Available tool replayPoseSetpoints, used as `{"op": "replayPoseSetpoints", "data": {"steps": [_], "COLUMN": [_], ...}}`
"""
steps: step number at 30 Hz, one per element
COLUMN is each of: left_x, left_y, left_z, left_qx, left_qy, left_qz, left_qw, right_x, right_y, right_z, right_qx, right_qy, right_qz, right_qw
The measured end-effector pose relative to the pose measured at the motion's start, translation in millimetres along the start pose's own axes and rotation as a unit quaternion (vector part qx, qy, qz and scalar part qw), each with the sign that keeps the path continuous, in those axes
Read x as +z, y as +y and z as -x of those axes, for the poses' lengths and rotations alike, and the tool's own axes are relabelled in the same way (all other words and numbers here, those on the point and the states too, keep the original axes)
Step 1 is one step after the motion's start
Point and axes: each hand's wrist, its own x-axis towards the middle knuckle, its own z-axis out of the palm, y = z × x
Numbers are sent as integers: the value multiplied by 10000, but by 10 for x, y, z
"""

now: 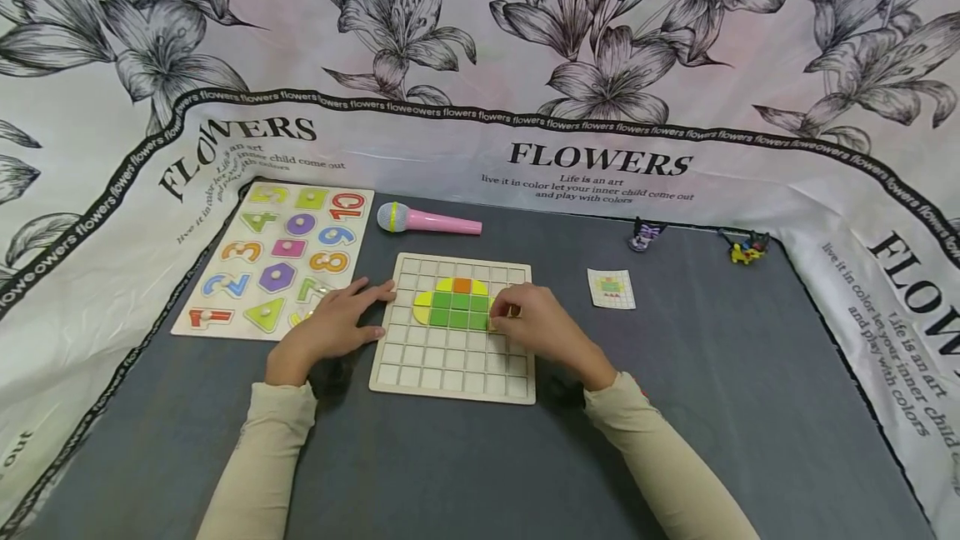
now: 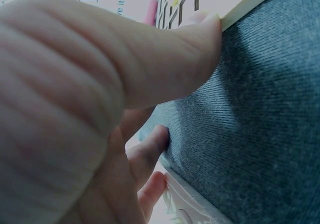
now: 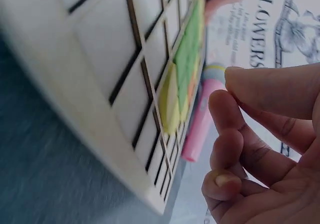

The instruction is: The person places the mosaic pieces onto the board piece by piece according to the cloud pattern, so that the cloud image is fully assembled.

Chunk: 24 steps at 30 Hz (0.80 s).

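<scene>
A wooden grid board [image 1: 453, 377] bears green square tiles [image 1: 459, 309], an orange square tile [image 1: 462, 285] and yellow rounded tiles [image 1: 422, 307] around them. My left hand [image 1: 335, 325] steadies its left side, with the index fingertip and thumb on the edge; the left wrist view shows the thumb [image 2: 195, 54] against the rim. Over the right end of the tile shape is my right hand [image 1: 536, 323]. In the right wrist view its fingers [image 3: 227, 146] are loosely bent, thumb close to the index fingertip, and nothing shows between them. Yellow tiles [image 3: 170, 101] lie beside the green there.
Left of the board lies a number and shape puzzle board [image 1: 232, 273], partly under my left hand. A pink toy microphone [image 1: 438, 222] is behind the grid. To the right are a small pattern card [image 1: 611, 289], a purple figurine [image 1: 643, 236] and a yellow figurine [image 1: 745, 250].
</scene>
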Motion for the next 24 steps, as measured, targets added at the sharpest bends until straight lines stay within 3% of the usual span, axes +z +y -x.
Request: {"op": "replayPoseSetpoints", "data": {"steps": [5, 14, 18, 24], "left_x": [-9, -54, -51, -54], "left_y": [5, 5, 19, 44], "left_z": [20, 48, 50, 51], "left_qx": [44, 298, 316, 300], "left_qy": [4, 116, 87, 46], "left_qz": [-9, -31, 3, 25], "left_qw": [10000, 9995, 9995, 9995], "right_x": [-137, -303, -371, -475], "right_y": [44, 162, 214, 246], "right_z": [245, 655, 871, 1155], "right_qx": [263, 578, 600, 417], "right_qy": [252, 438, 371, -54], "right_qz": [-375, -223, -74, 470], "right_qw": [9986, 9971, 9975, 9980]}}
